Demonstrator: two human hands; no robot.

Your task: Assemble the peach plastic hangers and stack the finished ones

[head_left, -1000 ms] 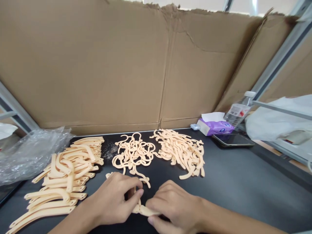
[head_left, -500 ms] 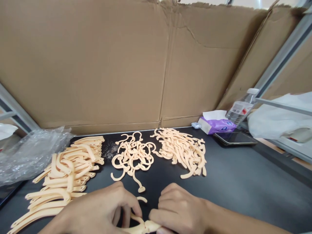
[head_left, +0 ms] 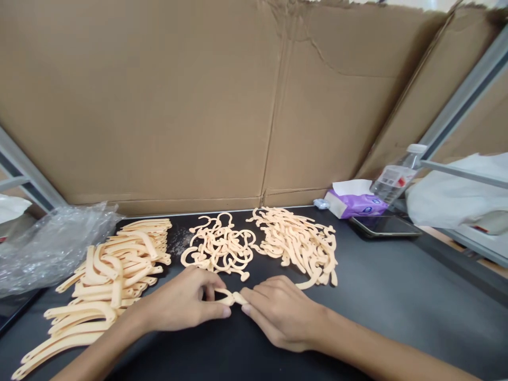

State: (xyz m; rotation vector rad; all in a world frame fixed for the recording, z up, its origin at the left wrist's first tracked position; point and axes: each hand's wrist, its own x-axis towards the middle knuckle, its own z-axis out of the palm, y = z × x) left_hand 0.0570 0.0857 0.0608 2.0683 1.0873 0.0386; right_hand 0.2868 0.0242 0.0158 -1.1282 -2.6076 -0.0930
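My left hand (head_left: 190, 299) is closed around cream plastic pieces, and part of a curved one (head_left: 225, 297) shows past its fingertips. My right hand (head_left: 281, 312) pinches the end of another cream piece (head_left: 239, 298), which meets the curved one between the hands. Just beyond my hands lies a tangled heap of cream hook-shaped pieces (head_left: 222, 246). Right of that heap is a pile of slender curved pieces (head_left: 293, 241). Longer cream arms (head_left: 119, 264) are stacked at the left. My fingers hide much of what they hold.
Clear plastic wrap (head_left: 63, 248) lies at the far left of the black table (head_left: 381, 317). At the back right are a phone (head_left: 384, 226), a purple tissue pack (head_left: 357, 203) and a bottle (head_left: 399, 174). Cardboard (head_left: 159, 106) stands behind, between metal posts.
Both hands have moved up and away from the bottom edge, toward the middle heap, with the held pieces. The lone curved piece near my left fingers no longer shows on the table.
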